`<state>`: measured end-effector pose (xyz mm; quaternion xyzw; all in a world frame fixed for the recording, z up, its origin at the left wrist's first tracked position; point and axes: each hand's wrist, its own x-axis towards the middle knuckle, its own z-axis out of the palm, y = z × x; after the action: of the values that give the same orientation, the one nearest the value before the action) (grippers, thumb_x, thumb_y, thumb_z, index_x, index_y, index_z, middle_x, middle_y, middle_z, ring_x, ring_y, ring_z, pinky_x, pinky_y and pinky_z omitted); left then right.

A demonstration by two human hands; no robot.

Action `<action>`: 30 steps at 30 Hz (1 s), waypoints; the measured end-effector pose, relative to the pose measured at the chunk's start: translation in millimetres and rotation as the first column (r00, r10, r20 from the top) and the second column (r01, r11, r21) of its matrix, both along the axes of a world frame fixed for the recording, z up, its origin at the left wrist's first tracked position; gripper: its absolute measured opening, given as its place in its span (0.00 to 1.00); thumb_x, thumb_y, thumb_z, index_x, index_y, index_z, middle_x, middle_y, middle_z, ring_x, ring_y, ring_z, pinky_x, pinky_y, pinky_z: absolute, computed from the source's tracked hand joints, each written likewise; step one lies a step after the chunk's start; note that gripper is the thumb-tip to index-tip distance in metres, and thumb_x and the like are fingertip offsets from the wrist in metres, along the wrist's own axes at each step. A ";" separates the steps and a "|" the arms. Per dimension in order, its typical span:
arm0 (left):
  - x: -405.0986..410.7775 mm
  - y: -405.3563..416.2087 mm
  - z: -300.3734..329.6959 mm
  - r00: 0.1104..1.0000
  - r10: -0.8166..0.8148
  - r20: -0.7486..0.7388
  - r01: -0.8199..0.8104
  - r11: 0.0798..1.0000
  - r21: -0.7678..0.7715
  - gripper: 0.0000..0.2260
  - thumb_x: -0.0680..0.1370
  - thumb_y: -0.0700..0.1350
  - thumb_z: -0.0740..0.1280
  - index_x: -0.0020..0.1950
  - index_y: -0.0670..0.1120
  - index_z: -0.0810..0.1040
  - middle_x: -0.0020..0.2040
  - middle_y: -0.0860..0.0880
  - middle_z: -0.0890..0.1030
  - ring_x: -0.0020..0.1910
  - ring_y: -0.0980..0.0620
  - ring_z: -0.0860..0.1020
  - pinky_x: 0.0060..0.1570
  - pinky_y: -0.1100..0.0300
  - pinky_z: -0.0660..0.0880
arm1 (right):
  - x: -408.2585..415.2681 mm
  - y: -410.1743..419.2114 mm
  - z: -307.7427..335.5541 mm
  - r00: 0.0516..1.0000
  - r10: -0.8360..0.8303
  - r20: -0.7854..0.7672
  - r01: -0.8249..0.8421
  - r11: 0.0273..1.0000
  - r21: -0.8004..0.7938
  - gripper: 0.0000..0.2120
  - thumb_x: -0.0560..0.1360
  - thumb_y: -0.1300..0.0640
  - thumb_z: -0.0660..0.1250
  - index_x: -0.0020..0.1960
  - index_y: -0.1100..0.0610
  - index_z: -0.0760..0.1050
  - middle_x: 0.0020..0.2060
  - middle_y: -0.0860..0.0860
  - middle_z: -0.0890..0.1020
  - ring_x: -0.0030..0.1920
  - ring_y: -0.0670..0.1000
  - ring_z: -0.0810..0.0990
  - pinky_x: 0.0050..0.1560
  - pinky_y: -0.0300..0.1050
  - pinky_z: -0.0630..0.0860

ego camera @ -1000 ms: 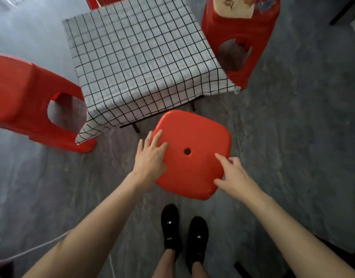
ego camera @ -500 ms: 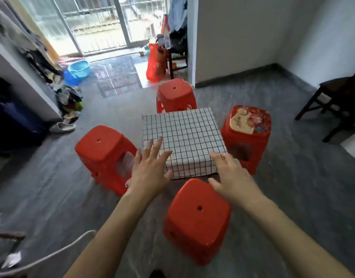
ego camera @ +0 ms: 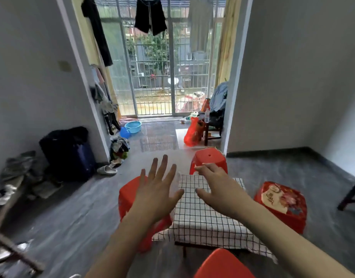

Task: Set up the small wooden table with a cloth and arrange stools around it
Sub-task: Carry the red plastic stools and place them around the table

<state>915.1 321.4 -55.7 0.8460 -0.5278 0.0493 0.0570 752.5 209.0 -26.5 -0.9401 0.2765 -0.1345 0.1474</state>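
Fingers (ego camera: 164, 163) of the left hand (ego camera: 155, 194) are straight and spread apart, palm turned down and away, and they hold nothing. The right hand (ego camera: 216, 187) is also free: its fingers are loosely bent and a little apart, the thumb stands out to the side, and nothing is between them. Both hands hang in the air above the set, touching neither cloth nor stool. In my judgement they are raised this way because the arranging is finished, or nearly.

Under the hands stands the small table (ego camera: 183, 250), of which only a dark leg and a dark strip under the cloth show. The checked cloth (ego camera: 204, 219) covers the whole top and hangs over the near edge and the near left corner, so the wood of the top cannot be seen. This drape probably keeps the cloth from sliding.

Four red stools stand one at each side. The left stool (ego camera: 128, 195) is close against the left edge, partly behind the left hand. The far stool (ego camera: 209, 158) stands at the far edge. The right stool (ego camera: 281, 203), which has a printed picture on its seat, stands beside the right edge with a small gap. The near stool (ego camera: 222, 264) is at the near edge, just under the camera; only its seat shows.

One seat on each side lets four people sit, so I judge that the task is practically complete.
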 end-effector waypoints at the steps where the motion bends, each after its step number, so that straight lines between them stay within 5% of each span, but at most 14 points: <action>1: 7.7 10.1 4.7 1.000 0.010 0.018 -0.010 1.000 -0.003 0.36 0.76 0.70 0.43 0.79 0.56 0.39 0.74 0.54 0.27 0.71 0.53 0.27 0.73 0.45 0.35 | 9.3 8.8 5.4 1.000 0.012 0.007 -0.012 1.000 -0.009 0.30 0.76 0.45 0.65 0.75 0.46 0.60 0.74 0.47 0.62 0.71 0.51 0.66 0.67 0.51 0.69; 9: 77.0 122.7 29.3 0.994 0.114 0.003 -0.113 0.992 -0.057 0.41 0.68 0.70 0.36 0.80 0.55 0.41 0.75 0.55 0.30 0.76 0.54 0.32 0.73 0.46 0.36 | 97.4 102.6 26.6 0.990 0.144 -0.005 -0.144 0.987 -0.077 0.31 0.76 0.45 0.64 0.76 0.48 0.58 0.76 0.49 0.61 0.73 0.52 0.64 0.69 0.52 0.67; 17: 136.3 234.3 35.2 0.985 0.169 -0.036 -0.167 0.985 0.044 0.34 0.80 0.65 0.49 0.80 0.52 0.40 0.80 0.52 0.37 0.78 0.52 0.36 0.75 0.45 0.38 | 172.3 194.8 19.4 0.979 0.200 -0.041 -0.203 0.977 -0.066 0.33 0.76 0.44 0.63 0.78 0.49 0.55 0.77 0.50 0.58 0.74 0.52 0.60 0.70 0.52 0.63; 30: 217.1 308.3 22.9 0.975 0.194 -0.106 -0.186 0.979 0.082 0.33 0.81 0.64 0.50 0.80 0.53 0.40 0.78 0.54 0.34 0.77 0.55 0.35 0.74 0.48 0.36 | 260.4 251.3 5.6 0.972 0.222 -0.078 -0.225 0.974 -0.033 0.34 0.77 0.44 0.63 0.78 0.50 0.54 0.78 0.51 0.56 0.76 0.53 0.57 0.72 0.52 0.60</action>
<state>1132.2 629.7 -32.8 0.8956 -0.4418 -0.0125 0.0513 1012.9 460.3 -20.9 -0.9723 0.1716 -0.0880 0.1319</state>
